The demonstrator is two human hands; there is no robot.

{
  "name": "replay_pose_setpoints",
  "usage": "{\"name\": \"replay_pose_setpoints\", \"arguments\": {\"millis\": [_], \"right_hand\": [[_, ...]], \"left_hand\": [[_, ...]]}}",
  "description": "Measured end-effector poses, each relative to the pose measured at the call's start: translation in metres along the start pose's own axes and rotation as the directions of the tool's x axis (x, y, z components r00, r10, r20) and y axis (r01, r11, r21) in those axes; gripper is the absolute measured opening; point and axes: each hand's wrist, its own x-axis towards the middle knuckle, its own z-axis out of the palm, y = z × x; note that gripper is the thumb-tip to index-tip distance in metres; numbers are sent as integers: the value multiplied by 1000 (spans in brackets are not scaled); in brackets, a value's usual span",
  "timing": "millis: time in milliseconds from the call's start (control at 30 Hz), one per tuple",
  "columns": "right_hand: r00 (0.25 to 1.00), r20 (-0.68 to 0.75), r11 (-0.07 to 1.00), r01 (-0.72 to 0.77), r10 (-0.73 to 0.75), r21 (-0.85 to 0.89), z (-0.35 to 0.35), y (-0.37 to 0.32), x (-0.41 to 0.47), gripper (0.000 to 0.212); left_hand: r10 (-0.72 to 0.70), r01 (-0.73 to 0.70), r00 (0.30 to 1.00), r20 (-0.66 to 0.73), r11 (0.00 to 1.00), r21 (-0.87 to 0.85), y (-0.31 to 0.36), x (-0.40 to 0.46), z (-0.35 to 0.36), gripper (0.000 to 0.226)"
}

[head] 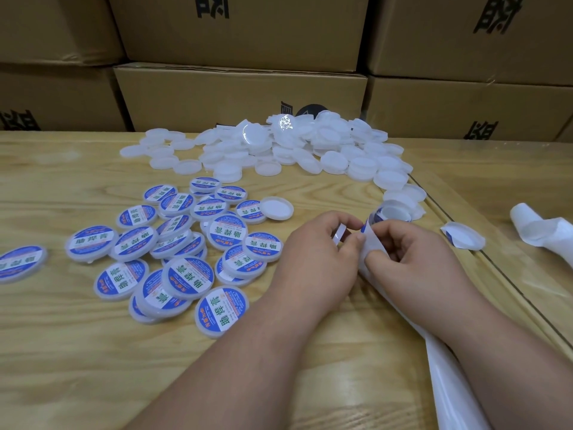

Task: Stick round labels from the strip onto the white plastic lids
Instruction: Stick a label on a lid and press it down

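Note:
My left hand (319, 252) grips a white plastic lid (339, 234) by its edge, fingers curled round it. My right hand (406, 252) pinches the white label strip (372, 240) where a blue-edged round label (363, 227) peels up right beside the lid. The strip's spent backing (459, 389) trails under my right forearm toward the bottom edge. A heap of bare white lids (279, 150) lies at the back of the wooden table (77, 352). Several labelled lids (186, 243) with blue and white stickers lie scattered at the left.
Stacked cardboard boxes (242, 94) wall off the back of the table. A rolled part of the label strip (393, 211) sits just beyond my hands. A loose curled label piece (463, 238) and crumpled white backing paper (539, 228) lie at the right.

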Motion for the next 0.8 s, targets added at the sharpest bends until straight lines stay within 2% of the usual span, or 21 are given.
{"name": "replay_pose_setpoints", "arguments": {"millis": [167,300,633,800], "right_hand": [[1000,-4,1000,-9,9,-2,0,-2,0,12],[999,-8,999,-51,51,-19,0,0,1,19],[984,-115,991,-129,132,39,-3,4,4,26],[967,-198,987,-162,162,13,-4,6,5,16]], "left_hand": [[19,-18,999,-33,1000,9,-2,0,0,14],[36,-39,997,-75,998,-44,-2,1,-1,30],[-88,31,971,-224,968,-248,0,3,-6,28],[-118,40,960,-254,956,-292,3,2,-8,28]]}}
